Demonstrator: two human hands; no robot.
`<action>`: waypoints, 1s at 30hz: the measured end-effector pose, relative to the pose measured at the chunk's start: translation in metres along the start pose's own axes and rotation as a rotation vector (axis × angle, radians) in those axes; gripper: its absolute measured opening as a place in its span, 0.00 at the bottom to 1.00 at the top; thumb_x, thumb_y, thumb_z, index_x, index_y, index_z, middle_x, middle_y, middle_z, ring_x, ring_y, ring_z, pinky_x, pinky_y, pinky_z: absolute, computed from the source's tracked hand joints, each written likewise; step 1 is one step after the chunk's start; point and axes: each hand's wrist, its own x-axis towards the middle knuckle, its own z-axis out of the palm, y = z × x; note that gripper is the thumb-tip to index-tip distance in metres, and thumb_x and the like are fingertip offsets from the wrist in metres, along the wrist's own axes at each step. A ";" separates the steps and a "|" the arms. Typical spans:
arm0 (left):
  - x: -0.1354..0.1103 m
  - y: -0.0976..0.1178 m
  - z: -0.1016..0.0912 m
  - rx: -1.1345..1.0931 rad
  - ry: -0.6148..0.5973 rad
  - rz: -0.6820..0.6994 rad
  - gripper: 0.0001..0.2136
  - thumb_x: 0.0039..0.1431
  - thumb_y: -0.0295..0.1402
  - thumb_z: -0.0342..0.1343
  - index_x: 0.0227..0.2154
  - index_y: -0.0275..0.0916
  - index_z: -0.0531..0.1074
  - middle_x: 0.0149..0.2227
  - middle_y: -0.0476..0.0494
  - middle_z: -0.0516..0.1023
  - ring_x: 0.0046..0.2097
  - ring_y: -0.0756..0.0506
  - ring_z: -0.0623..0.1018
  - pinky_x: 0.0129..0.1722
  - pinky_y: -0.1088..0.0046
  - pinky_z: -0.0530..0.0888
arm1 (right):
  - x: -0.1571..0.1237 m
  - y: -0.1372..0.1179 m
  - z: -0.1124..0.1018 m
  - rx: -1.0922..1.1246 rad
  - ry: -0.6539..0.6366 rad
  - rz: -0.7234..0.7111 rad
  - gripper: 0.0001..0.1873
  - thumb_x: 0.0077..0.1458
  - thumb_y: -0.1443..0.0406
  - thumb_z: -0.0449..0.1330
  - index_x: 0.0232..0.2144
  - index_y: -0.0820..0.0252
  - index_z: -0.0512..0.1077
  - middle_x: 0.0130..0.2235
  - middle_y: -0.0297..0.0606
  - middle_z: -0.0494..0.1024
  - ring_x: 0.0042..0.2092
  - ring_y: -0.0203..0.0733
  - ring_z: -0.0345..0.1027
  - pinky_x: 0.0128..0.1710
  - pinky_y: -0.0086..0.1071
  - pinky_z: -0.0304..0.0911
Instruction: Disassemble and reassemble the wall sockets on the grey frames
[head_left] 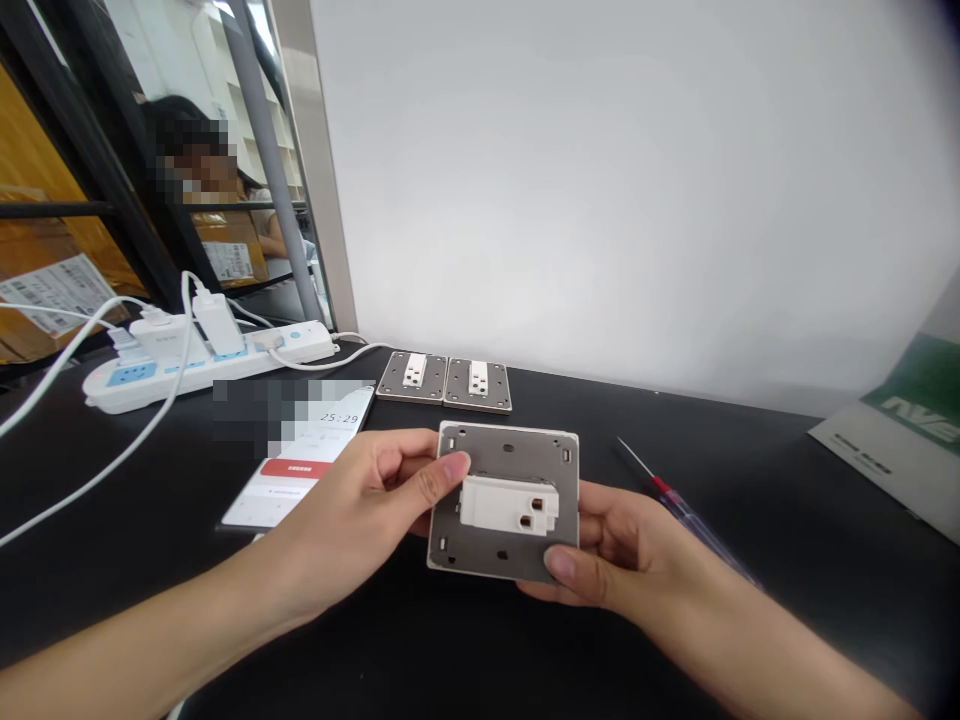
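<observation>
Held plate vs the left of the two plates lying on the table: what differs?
Pose: the held plate is lifted and tilted between the left hand and right hand. The table plate lies flat on the table, beside another plate.
Block: the held plate's white block is wide and crosswise. The table plate's is narrow and upright.
Shared: both show a grey back with a white block in the middle.
</observation>
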 end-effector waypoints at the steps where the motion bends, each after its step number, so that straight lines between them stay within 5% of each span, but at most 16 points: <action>1: 0.000 0.000 0.000 0.007 0.004 0.004 0.14 0.64 0.40 0.55 0.44 0.36 0.76 0.39 0.42 0.81 0.39 0.44 0.79 0.39 0.70 0.76 | 0.000 0.000 0.002 -0.014 0.026 -0.001 0.23 0.61 0.62 0.59 0.58 0.48 0.66 0.53 0.37 0.76 0.54 0.45 0.70 0.55 0.44 0.65; 10: 0.006 -0.003 0.000 0.013 0.029 -0.012 0.15 0.64 0.44 0.53 0.38 0.37 0.75 0.36 0.45 0.80 0.39 0.45 0.78 0.40 0.71 0.76 | 0.006 0.008 0.006 -0.029 0.119 -0.024 0.23 0.61 0.59 0.58 0.59 0.49 0.66 0.55 0.40 0.75 0.54 0.48 0.70 0.54 0.47 0.67; 17: 0.008 -0.002 -0.001 -0.026 0.006 -0.040 0.16 0.64 0.44 0.53 0.46 0.40 0.75 0.43 0.44 0.80 0.43 0.44 0.79 0.42 0.70 0.75 | 0.005 0.007 0.008 -0.043 0.204 -0.044 0.23 0.60 0.57 0.58 0.57 0.52 0.68 0.54 0.43 0.75 0.52 0.50 0.71 0.52 0.48 0.68; 30: 0.005 -0.002 0.001 0.013 0.013 -0.021 0.13 0.64 0.41 0.54 0.42 0.38 0.75 0.40 0.44 0.81 0.39 0.45 0.79 0.39 0.71 0.76 | 0.005 0.005 0.003 0.016 0.138 -0.064 0.24 0.60 0.61 0.59 0.58 0.52 0.66 0.51 0.42 0.77 0.52 0.47 0.71 0.53 0.47 0.66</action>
